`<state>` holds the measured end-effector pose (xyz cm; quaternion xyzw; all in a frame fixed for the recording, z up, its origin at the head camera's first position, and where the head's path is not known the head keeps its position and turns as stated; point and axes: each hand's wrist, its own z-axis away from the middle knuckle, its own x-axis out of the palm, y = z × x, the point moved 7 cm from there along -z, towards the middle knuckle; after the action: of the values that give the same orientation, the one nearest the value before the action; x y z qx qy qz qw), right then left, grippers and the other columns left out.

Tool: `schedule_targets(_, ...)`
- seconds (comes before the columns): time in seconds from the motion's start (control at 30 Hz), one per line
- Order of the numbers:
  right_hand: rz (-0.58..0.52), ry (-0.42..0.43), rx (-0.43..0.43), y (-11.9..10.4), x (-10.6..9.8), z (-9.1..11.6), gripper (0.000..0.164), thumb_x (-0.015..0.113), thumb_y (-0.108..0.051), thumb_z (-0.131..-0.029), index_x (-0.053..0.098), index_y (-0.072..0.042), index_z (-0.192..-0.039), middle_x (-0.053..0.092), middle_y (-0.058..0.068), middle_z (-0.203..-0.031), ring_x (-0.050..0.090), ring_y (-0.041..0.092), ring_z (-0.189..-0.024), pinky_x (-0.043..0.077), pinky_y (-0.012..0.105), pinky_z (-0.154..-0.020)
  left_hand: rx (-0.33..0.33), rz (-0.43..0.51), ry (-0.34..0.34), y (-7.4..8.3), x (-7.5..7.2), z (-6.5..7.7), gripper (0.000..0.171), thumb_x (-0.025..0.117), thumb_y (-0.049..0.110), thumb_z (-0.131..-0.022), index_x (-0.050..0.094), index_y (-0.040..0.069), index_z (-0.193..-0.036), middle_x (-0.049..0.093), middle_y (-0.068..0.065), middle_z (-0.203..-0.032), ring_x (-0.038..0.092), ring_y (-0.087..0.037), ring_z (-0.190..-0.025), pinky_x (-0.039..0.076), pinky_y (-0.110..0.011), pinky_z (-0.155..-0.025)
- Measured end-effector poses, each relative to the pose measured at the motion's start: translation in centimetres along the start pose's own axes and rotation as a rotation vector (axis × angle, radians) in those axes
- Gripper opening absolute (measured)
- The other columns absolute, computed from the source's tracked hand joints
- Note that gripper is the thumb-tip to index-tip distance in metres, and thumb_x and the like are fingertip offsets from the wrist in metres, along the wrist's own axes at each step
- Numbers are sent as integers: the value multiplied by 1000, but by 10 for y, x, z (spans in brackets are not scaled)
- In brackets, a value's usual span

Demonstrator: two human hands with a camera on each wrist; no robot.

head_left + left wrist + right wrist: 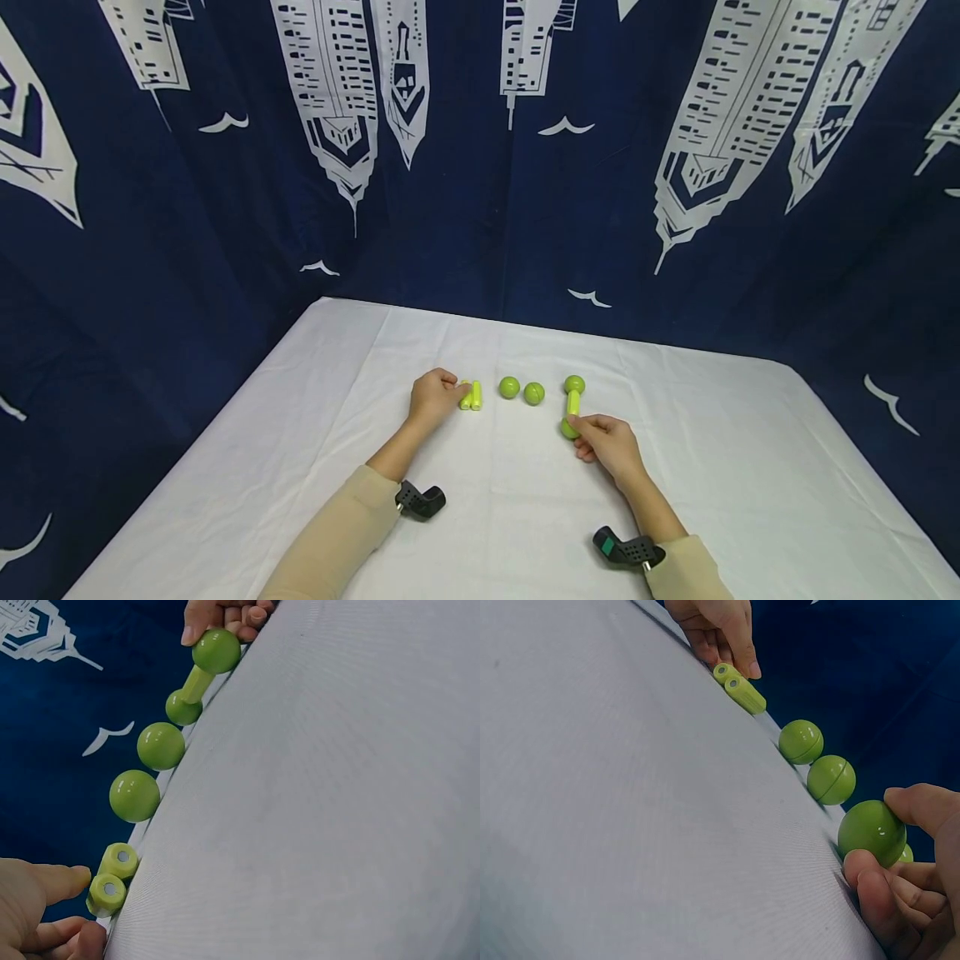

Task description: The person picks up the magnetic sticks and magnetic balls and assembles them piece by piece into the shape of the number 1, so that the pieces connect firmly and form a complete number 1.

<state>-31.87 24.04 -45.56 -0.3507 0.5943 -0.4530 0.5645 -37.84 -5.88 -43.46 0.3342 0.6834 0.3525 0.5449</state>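
The right hand pinched the near ball of a green dumbbell on the white cloth. Leftward sat two loose balls, then two sticks side by side; the left hand bracketed the outer stick, whether gripping I couldn't tell.

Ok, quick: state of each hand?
Left hand: at two yellow-green sticks; can't tell if gripping.
Right hand: closed, pinching near green ball of dumbbell shape.

Looks like a curtained-off recording spot, room type unclear; shows in navy fabric printed with upside-down buildings behind and beside a white-clothed table, and in black wrist cameras above the table
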Motion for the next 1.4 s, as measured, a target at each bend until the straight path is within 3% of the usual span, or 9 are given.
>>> schedule_targets(0.6,11,1,1,-2,1,-1,43,69,-31,-91,66,9,-104,62,3,-66,58,10,-52,50,22,-50,-25,-9,18,-2,2,5,23,79,18,-81,68,0,-89,61,-3,-72,56,-14,-64,46,-25,-56)
schedule_targets(1.17,17,2,-6,1,0,0,43,69,-32,-91,66,9,-104,62,3,-67,58,10,-52,50,22,-50,-43,-148,50,0,-4,8,17,79,15,-75,67,3,-78,65,-6,-76,60,-22,-69,51,-34,-61)
schedule_targets(1.4,14,2,0,1,0,1,44,69,-32,-91,66,9,-104,62,3,-67,58,10,-52,50,21,-50,-62,-152,50,1,-6,10,17,80,16,-74,67,4,-77,66,-6,-76,60,-22,-69,51,-34,-61)
